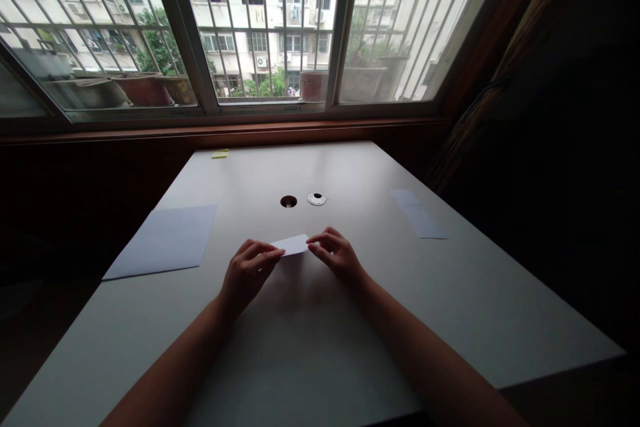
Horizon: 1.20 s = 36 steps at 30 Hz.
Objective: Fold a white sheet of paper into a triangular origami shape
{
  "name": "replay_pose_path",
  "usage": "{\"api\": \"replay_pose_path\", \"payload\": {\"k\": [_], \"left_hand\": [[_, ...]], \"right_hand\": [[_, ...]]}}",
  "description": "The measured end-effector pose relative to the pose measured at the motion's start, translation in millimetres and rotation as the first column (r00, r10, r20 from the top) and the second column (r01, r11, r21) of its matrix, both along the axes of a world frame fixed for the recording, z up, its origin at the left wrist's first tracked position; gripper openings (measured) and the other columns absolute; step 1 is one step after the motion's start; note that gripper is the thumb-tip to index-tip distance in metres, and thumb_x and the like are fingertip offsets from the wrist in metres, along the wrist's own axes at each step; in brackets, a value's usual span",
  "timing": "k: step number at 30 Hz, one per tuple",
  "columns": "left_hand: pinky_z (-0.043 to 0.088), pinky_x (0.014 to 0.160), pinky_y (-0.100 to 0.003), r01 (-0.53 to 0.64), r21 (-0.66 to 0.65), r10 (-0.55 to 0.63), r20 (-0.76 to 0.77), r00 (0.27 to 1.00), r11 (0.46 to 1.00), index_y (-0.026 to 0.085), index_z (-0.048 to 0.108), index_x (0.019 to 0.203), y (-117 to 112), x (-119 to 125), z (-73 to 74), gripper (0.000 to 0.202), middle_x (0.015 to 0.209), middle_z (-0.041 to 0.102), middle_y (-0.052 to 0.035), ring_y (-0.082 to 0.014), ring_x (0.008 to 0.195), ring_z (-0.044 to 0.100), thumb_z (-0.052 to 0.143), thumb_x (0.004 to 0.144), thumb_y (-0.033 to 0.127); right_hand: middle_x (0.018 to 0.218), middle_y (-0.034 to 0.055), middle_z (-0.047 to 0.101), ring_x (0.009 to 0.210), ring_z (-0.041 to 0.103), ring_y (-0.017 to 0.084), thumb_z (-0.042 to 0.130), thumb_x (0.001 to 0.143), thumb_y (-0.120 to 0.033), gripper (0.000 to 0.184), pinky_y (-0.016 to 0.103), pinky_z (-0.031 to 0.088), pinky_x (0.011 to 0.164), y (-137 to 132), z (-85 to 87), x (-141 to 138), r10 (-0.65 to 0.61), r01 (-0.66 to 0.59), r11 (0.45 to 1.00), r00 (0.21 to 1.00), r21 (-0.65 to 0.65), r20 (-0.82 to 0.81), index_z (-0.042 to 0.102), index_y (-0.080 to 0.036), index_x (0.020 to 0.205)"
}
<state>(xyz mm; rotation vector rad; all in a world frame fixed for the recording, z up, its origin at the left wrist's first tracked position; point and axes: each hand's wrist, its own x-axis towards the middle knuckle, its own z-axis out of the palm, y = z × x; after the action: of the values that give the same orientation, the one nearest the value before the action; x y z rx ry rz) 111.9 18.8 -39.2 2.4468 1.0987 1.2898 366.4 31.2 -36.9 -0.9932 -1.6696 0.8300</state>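
Observation:
A small white piece of paper (294,245) is held between my two hands, just above the middle of the table. My left hand (250,269) pinches its left end between thumb and fingers. At the opposite end, the thumb and fingertips of my right hand (338,255) close on the paper's right edge. The paper is tilted slightly, its right side a little higher in the view. My fingers cover both of its ends.
The white table (310,360) reaches to the window (270,33). A larger paper sheet (167,240) lies at left, a creased paper strip (419,215) at right, yellow sticky notes (221,154) at the far left. A round hole (289,201) sits beside a white grommet cover (316,199).

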Motion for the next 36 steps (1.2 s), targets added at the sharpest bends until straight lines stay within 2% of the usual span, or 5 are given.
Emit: {"api": "replay_pose_path", "payload": {"k": [8,22,27,31,36], "left_hand": [[0.053,0.079,-0.036,0.017,0.006,-0.017,-0.023,1.000,1.000,0.034,0.071,0.115,-2.3,1.7,3.5,0.030,0.098,0.072,-0.0068,-0.0215,0.090,0.061,0.063,0.089,0.021],[0.053,0.075,-0.032,0.062,-0.076,-0.049,0.154,0.987,0.995,0.030,0.074,0.108,-13.9,6.8,10.2,0.025,0.092,0.071,-0.0067,-0.0195,0.084,0.066,0.064,0.088,0.019],[0.052,0.064,-0.028,0.013,-0.206,0.058,0.332,0.941,0.978,0.026,0.074,0.103,-14.5,5.1,12.8,0.018,0.086,0.067,-0.0041,-0.0149,0.070,0.064,0.062,0.090,0.023],[0.048,0.055,-0.026,0.049,-0.349,0.139,0.493,0.859,0.936,0.021,0.073,0.097,-9.5,5.8,12.1,0.015,0.078,0.061,-0.0012,-0.0117,0.057,0.059,0.064,0.089,0.030],[0.048,0.056,-0.024,0.081,-0.484,0.232,0.551,0.801,0.871,0.020,0.067,0.105,-1.9,5.3,6.0,0.022,0.073,0.060,0.0015,-0.0103,0.056,0.058,0.065,0.089,0.034]], "right_hand": [[0.101,0.0072,0.061,0.098,0.052,0.025,0.073,0.082,-0.026,0.019,0.042,0.050,0.084,-8.4,0.4,-10.2,-0.059,-0.046,0.921,0.965,0.387,0.255,0.075,-0.031,0.100],[0.092,0.0063,0.066,0.088,0.056,0.022,0.067,0.087,-0.023,0.019,0.038,0.051,0.079,-14.8,3.4,-12.8,-0.060,-0.058,0.894,0.967,0.444,0.248,0.074,-0.032,0.102],[0.090,0.0075,0.064,0.086,0.058,0.022,0.066,0.088,-0.031,0.009,0.039,0.051,0.077,-11.6,8.0,-8.7,-0.082,0.041,0.942,0.990,0.332,0.111,0.074,-0.027,0.090],[0.087,0.0069,0.065,0.076,0.060,0.019,0.068,0.085,-0.041,0.020,0.034,0.050,0.070,-3.1,-0.6,-4.5,0.066,-0.071,0.993,0.996,0.096,0.057,0.072,-0.021,0.084],[0.065,0.0031,0.065,0.062,0.062,0.018,0.070,0.082,-0.048,0.030,0.030,0.048,0.059,1.8,-11.3,-4.3,0.264,-0.276,0.912,0.961,-0.304,-0.083,0.069,-0.017,0.078]]}}
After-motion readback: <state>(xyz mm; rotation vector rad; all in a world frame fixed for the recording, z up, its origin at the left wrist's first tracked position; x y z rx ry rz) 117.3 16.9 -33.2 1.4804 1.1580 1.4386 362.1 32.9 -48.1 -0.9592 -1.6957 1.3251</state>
